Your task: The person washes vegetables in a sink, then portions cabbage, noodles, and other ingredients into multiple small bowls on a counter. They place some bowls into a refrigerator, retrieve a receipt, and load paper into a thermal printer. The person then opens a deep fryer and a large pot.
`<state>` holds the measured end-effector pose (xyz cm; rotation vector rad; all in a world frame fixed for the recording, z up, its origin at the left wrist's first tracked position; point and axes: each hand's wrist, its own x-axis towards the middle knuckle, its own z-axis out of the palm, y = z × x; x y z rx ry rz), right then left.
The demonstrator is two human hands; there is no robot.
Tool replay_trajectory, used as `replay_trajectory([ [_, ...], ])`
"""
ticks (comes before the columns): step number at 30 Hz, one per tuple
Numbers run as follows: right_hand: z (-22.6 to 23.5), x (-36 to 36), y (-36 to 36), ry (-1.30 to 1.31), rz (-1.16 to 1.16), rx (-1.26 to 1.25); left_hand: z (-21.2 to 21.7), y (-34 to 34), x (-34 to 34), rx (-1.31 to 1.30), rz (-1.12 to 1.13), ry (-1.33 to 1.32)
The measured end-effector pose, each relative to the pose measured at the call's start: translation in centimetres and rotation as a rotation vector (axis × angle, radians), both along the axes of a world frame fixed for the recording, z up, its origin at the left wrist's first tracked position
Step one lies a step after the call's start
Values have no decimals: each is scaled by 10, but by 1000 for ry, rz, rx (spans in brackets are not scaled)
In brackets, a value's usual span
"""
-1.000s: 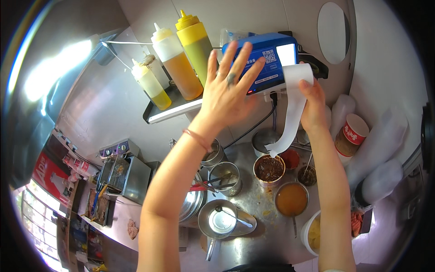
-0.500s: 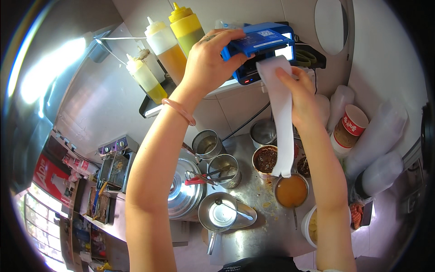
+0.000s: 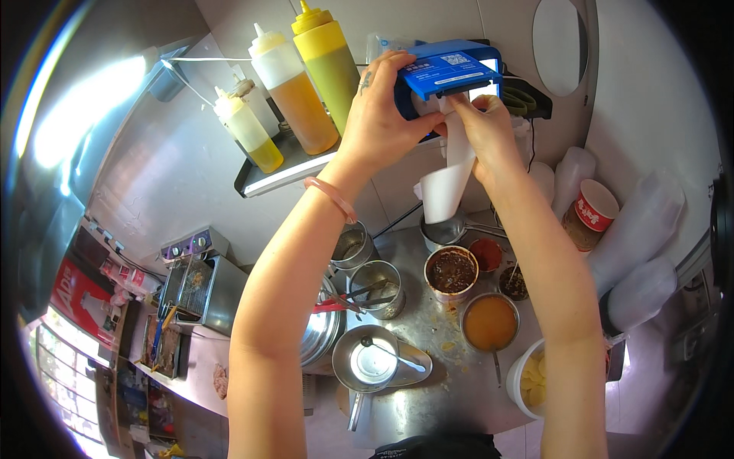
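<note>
the left hand point(image 3: 380, 115) gripped the blue printer point(image 3: 446, 70); the right hand point(image 3: 483, 131) pinched the paper strip point(image 3: 449, 177) just below, not yet torn off.

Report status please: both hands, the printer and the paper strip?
Left hand grips blue printer on the wall. Right hand pinches paper strip at the slot. Strip hangs curled above sauce pots. Nothing blocking.

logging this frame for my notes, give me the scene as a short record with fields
left hand: left hand grips the blue receipt printer from its left side
right hand: right hand pinches the paper strip just under the printer
paper: hangs down, curled at its lower end
shelf: squeeze bottles stand left of the printer
counter: metal pots of sauces below the hands
</note>
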<state>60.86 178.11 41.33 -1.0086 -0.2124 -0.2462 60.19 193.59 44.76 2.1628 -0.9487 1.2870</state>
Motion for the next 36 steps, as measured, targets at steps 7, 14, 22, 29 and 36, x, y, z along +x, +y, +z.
replay_trajectory([
  [7,-5,0,11,-5,-109,77,0,2,-1,10,-9,5],
  [14,-13,5,19,8,-191,82,1,7,-2,10,-72,46],
  [22,-17,28,8,-21,-170,-67,6,8,-5,-18,-161,190],
  [29,-22,14,8,-39,51,81,28,13,1,-219,-242,565],
  [36,-37,0,4,64,-145,-214,33,-1,0,240,266,27],
])
